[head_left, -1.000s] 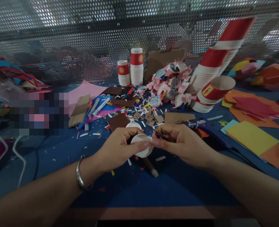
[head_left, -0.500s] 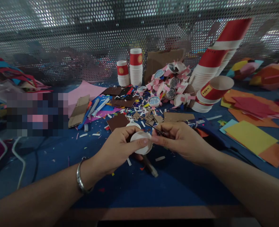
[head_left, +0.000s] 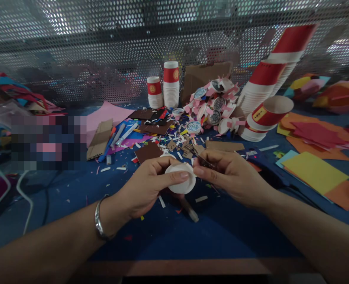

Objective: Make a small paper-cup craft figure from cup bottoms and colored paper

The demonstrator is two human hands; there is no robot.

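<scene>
Between the thumb and fingers of my left hand (head_left: 151, 181) is a shallow white paper cup bottom (head_left: 180, 179), tilted toward me. Its inner side faces up under the thumb. Close beside its right edge, my right hand (head_left: 230, 175) is closed on small dark scissors (head_left: 205, 162), whose blades point up and to the left. The fingers hide most of their handles. Another white round piece (head_left: 167, 156) shows partly behind my left hand. Beneath the hands, a marker-like stick (head_left: 190, 211) lies on the blue table (head_left: 222, 236).
Paper scraps (head_left: 177, 140) litter the middle. Behind them are a pile of pink-and-white paper pieces (head_left: 202, 112) and stacked red-and-white cups (head_left: 171, 85). Taller leaning cup stacks (head_left: 260, 81) stand right. Coloured paper (head_left: 315, 169) lies far right, markers (head_left: 125, 134) left. A white cable (head_left: 29, 201) runs at left.
The cup bottom has turned more face-up and shifted slightly right in my left hand. My right hand has moved slightly, and the scissors now point more steeply upward.
</scene>
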